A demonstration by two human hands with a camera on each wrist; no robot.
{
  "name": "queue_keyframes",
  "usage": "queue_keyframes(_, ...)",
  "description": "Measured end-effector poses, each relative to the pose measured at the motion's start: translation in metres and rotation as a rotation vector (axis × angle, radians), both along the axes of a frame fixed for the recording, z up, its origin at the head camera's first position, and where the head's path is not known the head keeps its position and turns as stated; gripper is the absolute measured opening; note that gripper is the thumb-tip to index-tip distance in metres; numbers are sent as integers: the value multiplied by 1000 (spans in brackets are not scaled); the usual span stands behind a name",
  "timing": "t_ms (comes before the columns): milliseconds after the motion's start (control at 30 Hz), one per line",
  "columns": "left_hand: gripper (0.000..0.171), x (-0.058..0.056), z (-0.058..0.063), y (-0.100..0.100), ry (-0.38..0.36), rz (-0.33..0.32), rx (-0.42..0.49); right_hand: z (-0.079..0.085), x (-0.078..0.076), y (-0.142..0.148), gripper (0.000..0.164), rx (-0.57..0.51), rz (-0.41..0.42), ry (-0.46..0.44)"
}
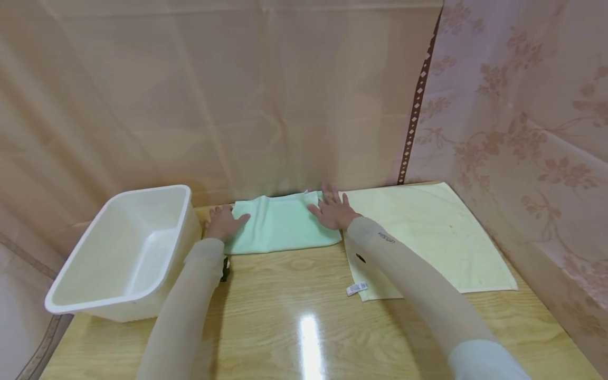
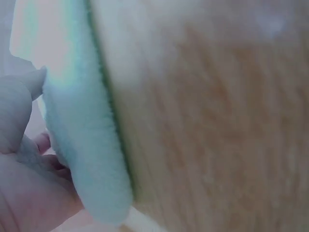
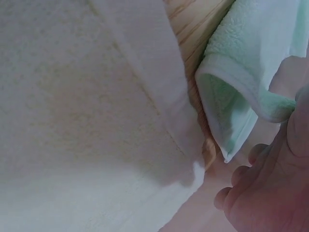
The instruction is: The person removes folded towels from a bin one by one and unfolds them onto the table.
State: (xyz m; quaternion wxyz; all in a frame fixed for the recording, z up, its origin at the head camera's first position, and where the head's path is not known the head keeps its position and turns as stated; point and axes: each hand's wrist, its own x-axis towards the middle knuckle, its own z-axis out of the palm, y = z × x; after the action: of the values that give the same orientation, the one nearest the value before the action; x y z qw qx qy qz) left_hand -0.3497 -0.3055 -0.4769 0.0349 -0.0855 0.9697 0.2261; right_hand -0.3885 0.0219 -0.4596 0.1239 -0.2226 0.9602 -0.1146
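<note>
A mint-green towel (image 1: 285, 224) lies folded on the wooden table against the back curtain. At its left end rests my left hand (image 1: 224, 224), thumb spread along the cloth. The left wrist view has that thumb touching the thick folded edge of the towel (image 2: 91, 130); the other fingers are partly hidden behind it. On the towel's right end lies my right hand (image 1: 334, 210), its fingers spread and pointing away. Seen from the right wrist, the towel's corner (image 3: 231, 92) folds up in a loop beside my right hand (image 3: 270, 188).
A pale yellow towel (image 1: 418, 232) with a white label (image 1: 357, 288) is spread flat at the right, partly under my right forearm. An off-white plastic basin (image 1: 185, 232) stands at the left. Curtains (image 1: 304, 105) hang behind the table (image 1: 266, 316) and along its right side.
</note>
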Motion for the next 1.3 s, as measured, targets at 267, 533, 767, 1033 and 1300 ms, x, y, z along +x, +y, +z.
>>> queue_keyframes(267,67,2,7,6,81,34,72,-4,-2,2,77,4,0,-5)
queue_keyframes(533,55,1,6,7,118,2,99,0,2,7,77,3,11,-17)
queue_keyframes(767,57,10,3,5,161,-85,63,0,6,11,77,-3,29,-20)
queue_keyframes(1033,67,12,3,3,67,-252,-102,2,8,12,76,12,28,-26)
queue_keyframes(1300,63,4,-7,5,44,-185,-143,-1,5,9,77,14,38,-36)
